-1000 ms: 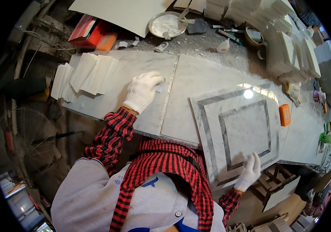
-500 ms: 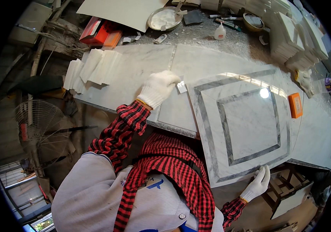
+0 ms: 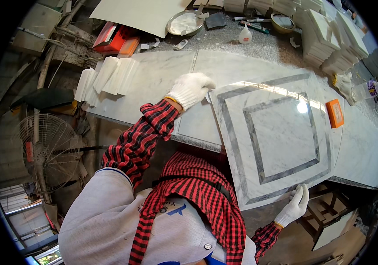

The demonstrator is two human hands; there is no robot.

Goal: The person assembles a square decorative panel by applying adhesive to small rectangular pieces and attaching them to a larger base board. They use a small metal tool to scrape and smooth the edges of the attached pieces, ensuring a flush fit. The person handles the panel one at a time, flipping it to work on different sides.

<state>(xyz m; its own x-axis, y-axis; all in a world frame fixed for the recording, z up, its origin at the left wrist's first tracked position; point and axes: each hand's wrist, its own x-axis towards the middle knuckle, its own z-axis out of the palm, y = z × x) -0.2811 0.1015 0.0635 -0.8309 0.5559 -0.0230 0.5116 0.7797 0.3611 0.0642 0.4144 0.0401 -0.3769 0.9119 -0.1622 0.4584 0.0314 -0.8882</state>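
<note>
A square white marble panel [image 3: 281, 132] with two dark grey inlaid borders lies at an angle on the bench, its near corner jutting past the edge. My left hand [image 3: 191, 91], in a white knitted glove, is closed at the panel's far left corner. It pinches a small flat pale piece [image 3: 208, 98], mostly hidden by the fingers. My right hand [image 3: 292, 206], also gloved, grips the panel's near edge, some of its fingertips hidden there.
White strips [image 3: 109, 77] are piled at the left. An orange box [image 3: 335, 113] sits right of the panel. Behind are a bowl of white powder [image 3: 184, 23], a small squeeze bottle [image 3: 245, 34] and stacked white tiles [image 3: 319, 39]. A caged fan [image 3: 45, 152] stands left.
My left hand has moved right to the panel's corner, and the pale piece is now more covered. My right hand stays at the near edge. The view has shifted slightly.
</note>
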